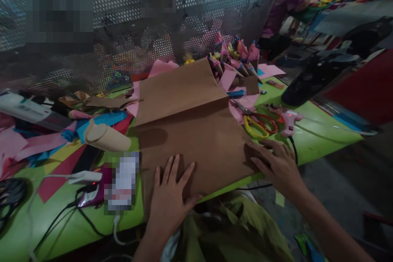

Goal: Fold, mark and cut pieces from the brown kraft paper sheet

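Note:
A large sheet of brown paper (190, 143) lies over the green table, with a crease across it and its far part raised a little. My left hand (172, 192) rests on the near left part of the paper, palm down with the fingers spread. At the paper's right edge is my right hand (274, 163), its fingers loosely bent and apart, touching the edge; I see nothing held in it. Just beyond that hand lie scissors (260, 127) with yellow and red handles and a pink glue gun (290, 122) with a lit red light.
A beige cup (106, 137) lies on its side at left, near a phone (123, 182) and a purple power strip (95, 190) with cables. Pink paper cones (236, 55) crowd the back by a perforated metal screen (116, 28). Another person (284, 0) sits at far right.

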`<action>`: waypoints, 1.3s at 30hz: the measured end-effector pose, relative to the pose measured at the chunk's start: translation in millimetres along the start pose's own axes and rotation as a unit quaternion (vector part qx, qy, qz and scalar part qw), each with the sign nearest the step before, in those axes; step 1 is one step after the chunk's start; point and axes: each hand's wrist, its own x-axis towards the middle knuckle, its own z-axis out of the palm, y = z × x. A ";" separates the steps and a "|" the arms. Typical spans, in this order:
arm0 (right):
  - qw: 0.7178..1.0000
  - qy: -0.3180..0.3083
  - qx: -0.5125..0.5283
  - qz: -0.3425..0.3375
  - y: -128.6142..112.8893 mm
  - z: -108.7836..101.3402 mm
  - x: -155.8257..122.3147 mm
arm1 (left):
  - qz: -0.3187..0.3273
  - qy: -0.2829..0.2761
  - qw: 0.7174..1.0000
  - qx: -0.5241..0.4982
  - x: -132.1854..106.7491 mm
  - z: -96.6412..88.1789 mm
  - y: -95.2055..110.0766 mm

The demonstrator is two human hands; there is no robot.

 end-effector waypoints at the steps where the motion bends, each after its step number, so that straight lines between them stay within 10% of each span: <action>1: 1.000 0.006 0.001 -0.003 1.5 1.3 -1.0 | 0.000 -0.004 1.000 -0.001 2.1 -0.3 0.2; 14: 0.993 0.100 -0.003 -0.057 0.5 -13.2 0.7 | -0.010 -0.051 0.999 -0.011 38.9 -2.8 -2.7; 39: 0.989 0.015 0.015 -0.144 4.9 -17.2 -19.5 | 0.029 -0.036 0.996 -0.080 51.2 -5.8 20.1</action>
